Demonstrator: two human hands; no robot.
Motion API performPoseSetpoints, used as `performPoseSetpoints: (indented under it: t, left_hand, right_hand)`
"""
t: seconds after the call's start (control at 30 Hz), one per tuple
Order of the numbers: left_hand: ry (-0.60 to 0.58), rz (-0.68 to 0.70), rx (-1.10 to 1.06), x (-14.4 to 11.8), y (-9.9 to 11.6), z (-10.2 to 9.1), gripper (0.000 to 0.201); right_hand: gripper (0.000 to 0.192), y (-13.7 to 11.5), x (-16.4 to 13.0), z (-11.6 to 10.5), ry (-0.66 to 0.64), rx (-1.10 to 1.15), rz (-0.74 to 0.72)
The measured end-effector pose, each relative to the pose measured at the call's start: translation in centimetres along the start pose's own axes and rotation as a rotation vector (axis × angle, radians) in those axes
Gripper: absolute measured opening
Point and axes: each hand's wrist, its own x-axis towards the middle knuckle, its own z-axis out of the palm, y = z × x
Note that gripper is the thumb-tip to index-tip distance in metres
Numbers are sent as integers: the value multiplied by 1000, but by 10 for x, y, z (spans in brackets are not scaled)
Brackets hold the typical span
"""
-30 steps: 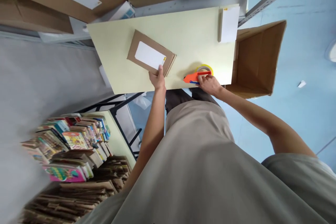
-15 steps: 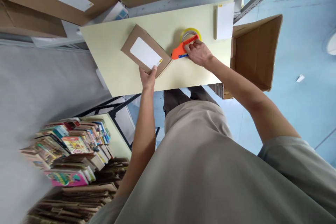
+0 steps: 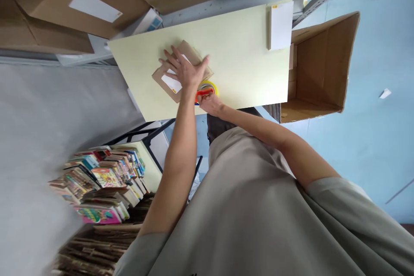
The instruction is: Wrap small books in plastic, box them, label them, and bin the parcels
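Note:
My left hand (image 3: 186, 69) lies spread across the top of a small cardboard package (image 3: 193, 54), fingers apart. Under it, a white label (image 3: 171, 81) on the package is partly covered. Close by on the right, my right hand (image 3: 211, 104) is closed around the handle of an orange tape dispenser (image 3: 204, 92) loaded with a yellow-rimmed roll of tape. The dispenser is at the package's near right edge; my left wrist and hand hide part of it, so I cannot tell whether its tip touches the cardboard.
A stack of white labels (image 3: 281, 25) sits at the right end of the pale table (image 3: 246, 60). Beyond stands an open cardboard box (image 3: 320, 69). Large boxes (image 3: 80, 2) fill the shelf behind. Books (image 3: 106, 177) are piled at lower left, above stacked flat cardboard (image 3: 97, 250).
The package has been turned. My left hand has gone from gripping its near edge to lying spread on top. My right hand has brought the tape dispenser left and nearer my body.

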Motion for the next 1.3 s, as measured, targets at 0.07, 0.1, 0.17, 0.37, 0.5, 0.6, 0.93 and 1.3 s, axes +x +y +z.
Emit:
performPoseSetpoints:
  t: [0.07,0.1,0.17,0.37,0.5,0.6,0.93,1.3]
  left_hand:
    - [-49,93,38,-8,4,12,111]
    - [-94,138,50,-11,3,15,105]
    - [-165,199,54,-16,-2,15,100]
    - [-119,214,-9,-21,-7,12,107]
    - [-98,271,-3,-24,-9,18,104]
    - [-132,330,-29,-25,-16,18,102]
    - [-177,474,-27,-50,-38,9,77]
    - [-290,558,-47,-101,-62,-7,45]
  right_hand:
    - [60,-10,0,2,-13,-10,18]
    - [58,-11,-2,3,-19,-14,26]
    - [54,-7,-11,9,-20,-9,34]
    - [53,57,-86,31,-78,-18,135]
    - [60,107,-125,33,-1,-25,288]
    - [61,122,-116,24,57,-36,329]
    - [52,80,-63,16,23,-165,110]
    - [53,76,-92,27,-121,-126,44]
